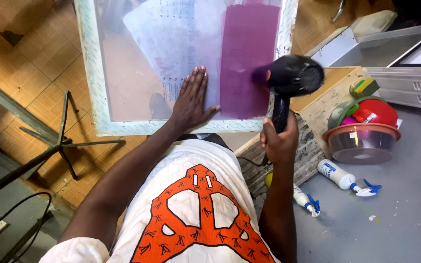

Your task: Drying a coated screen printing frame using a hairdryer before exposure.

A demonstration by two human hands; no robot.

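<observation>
Hairdryer on the printing screen

Hairdryer [292, 78] in black sits in my right hand [279, 139], fingers wrapped tight round the handle, nozzle turned toward the purple patch [248, 61] on the right part of the screen mesh. The dryer hangs just over the screen's right edge, blurred at the nozzle. My left hand [191, 100] lies flat and open on the mesh, palm down, fingers spread, near the bottom edge of the frame, holding nothing. It rests on a pale printed sheet [176, 39] that shows through the mesh, just left of the purple patch. The screen [89, 73] has a whitish frame and leans away from me over a brown tiled floor [40, 53].

Right of the frame's bottom corner I see a rough wooden block [327, 92]. Beyond it, on the grey surface [405, 204], stands a clear bowl with an orange rim [361, 142], coloured lids stacked behind it. Two white spray bottles [339, 175] with blue triggers lie near the bowl. A metal stand [49, 141] sits off the frame's left bottom corner.
</observation>
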